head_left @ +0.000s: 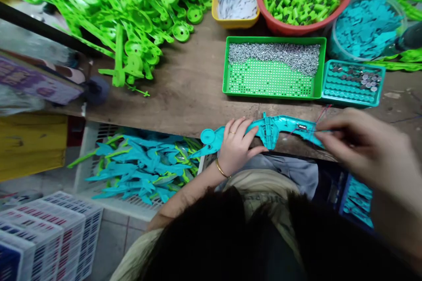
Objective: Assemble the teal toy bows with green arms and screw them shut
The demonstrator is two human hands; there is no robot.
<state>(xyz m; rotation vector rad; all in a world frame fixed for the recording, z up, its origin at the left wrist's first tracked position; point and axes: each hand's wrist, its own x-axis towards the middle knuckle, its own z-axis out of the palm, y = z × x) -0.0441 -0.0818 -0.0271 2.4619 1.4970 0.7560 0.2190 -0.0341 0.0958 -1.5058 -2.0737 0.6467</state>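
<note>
A long turquoise plastic half-shell (281, 122), ribbed inside, lies along the front edge of the wooden bench. My left hand (235, 142) grips its left part, with fingers over the top and the thumb along the lower edge. Toward the right end, a small metallic component (301, 127) sits in the shell's hollow. My right hand (365, 140), slightly blurred, is closed in a pinch at that end, where thin wires run to its fingertips. A red wire (323, 113) sticks up beside those fingers.
Behind the shell stand a green tray (273, 95) of screws and a turquoise tray (351, 100) of small metal discs. Farther back are a yellow tub (235, 23), a red bowl (296, 30) and piled green parts (132, 13). A white crate (84, 162) of turquoise parts stands lower left.
</note>
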